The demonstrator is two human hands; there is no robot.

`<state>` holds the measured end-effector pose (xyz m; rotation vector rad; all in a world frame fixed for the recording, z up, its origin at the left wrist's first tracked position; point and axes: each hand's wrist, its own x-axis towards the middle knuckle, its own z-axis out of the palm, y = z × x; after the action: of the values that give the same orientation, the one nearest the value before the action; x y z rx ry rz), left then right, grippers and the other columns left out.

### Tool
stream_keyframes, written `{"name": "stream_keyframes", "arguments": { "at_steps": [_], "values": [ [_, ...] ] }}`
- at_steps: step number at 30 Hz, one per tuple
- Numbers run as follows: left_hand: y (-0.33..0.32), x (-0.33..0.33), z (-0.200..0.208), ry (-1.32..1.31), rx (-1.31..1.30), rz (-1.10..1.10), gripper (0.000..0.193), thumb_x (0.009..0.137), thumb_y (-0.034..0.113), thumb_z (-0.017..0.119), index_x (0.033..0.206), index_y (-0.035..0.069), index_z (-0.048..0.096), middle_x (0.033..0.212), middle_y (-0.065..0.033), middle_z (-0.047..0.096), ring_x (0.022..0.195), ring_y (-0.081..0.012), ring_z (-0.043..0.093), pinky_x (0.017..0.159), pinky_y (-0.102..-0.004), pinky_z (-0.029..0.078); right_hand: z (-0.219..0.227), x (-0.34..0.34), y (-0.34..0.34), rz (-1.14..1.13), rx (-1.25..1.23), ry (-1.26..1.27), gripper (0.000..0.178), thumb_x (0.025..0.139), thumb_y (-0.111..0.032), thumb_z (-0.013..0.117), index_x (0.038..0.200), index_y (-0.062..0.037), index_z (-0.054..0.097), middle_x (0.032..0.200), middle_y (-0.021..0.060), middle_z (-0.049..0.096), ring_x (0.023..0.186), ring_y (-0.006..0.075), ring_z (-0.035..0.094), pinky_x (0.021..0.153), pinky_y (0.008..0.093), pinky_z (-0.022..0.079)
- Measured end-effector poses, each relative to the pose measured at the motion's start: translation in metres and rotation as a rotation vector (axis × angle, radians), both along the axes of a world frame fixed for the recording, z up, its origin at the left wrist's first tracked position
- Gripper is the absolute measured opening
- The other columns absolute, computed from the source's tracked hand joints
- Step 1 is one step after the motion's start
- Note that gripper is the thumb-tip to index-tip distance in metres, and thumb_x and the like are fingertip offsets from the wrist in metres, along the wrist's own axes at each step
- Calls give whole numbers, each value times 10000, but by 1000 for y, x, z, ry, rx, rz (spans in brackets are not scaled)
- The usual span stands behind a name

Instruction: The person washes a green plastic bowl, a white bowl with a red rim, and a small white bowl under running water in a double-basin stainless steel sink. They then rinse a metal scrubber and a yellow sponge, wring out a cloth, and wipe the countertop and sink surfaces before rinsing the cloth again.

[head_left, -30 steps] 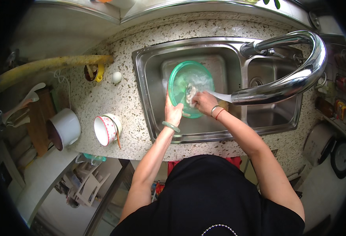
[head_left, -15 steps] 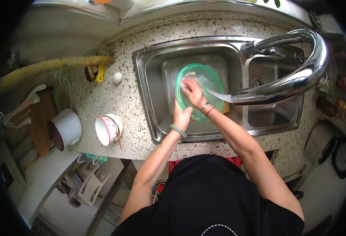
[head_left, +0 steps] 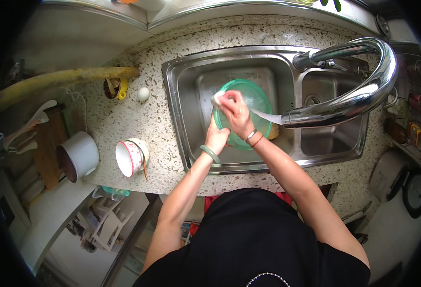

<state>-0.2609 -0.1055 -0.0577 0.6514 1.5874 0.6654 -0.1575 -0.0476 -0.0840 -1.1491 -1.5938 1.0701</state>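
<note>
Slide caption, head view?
Left hand holds round green plastic basin, water running from curved chrome faucet; right hand pinches small white object near basin's edge.

This is a kitchen, likely a home one: a speckled countertop (head_left: 107, 126) carries a double-bowl steel sink (head_left: 182, 105) with a chrome faucet (head_left: 349, 109). Toward its front edge, left, stand a spotted bowl (head_left: 124, 159) and white pot (head_left: 83, 152).

A round, translucent green bowl (head_left: 257, 98) is facing open side up within the larger compartment of the steel sink (head_left: 184, 103), lying nearer that compartment's right edge than its left. A small whitish lump (head_left: 216, 99), blurred, is being held at the bowl's left rim.
</note>
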Motion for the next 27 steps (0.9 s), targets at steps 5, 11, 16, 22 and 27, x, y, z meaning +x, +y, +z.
{"name": "stream_keyframes", "arguments": {
  "at_steps": [5,11,16,22,27],
  "values": [
    [0,5,15,-14,26,78,754,713,-8,495,1425,138,294,867,-68,597,640,-108,546,527,-273,473,-39,8,35,-225,-123,-174,184,853,-104,631,1033,-76,652,994,110,516,870,249,556,752,317,464],
    [-10,5,12,-101,32,175,757,709,-33,480,1428,127,304,1030,-81,592,775,-151,577,655,-276,496,-60,44,14,-276,-114,-478,262,823,-86,612,1084,-82,597,1032,135,529,933,328,518,804,392,444],
    [-14,11,3,-21,148,119,742,726,-62,456,1426,124,296,1126,-79,552,755,-126,578,594,-245,526,-74,49,-19,-186,-103,-517,380,780,-26,586,1153,-86,544,1137,148,527,999,353,509,855,401,432],
    [-20,11,-12,13,86,78,797,684,-28,502,1436,141,295,1143,-109,537,932,-199,571,782,-290,488,-76,16,-21,-112,-268,-395,311,836,-119,556,1145,-98,588,1233,162,500,1066,372,453,958,431,355],
    [-8,12,4,-57,-55,168,764,718,-40,498,1429,152,295,1104,-80,554,899,-175,579,707,-268,511,-63,-4,-30,1,-242,-108,290,874,-170,554,1125,-42,621,1244,211,535,1122,353,476,979,422,342]
  ]
}}
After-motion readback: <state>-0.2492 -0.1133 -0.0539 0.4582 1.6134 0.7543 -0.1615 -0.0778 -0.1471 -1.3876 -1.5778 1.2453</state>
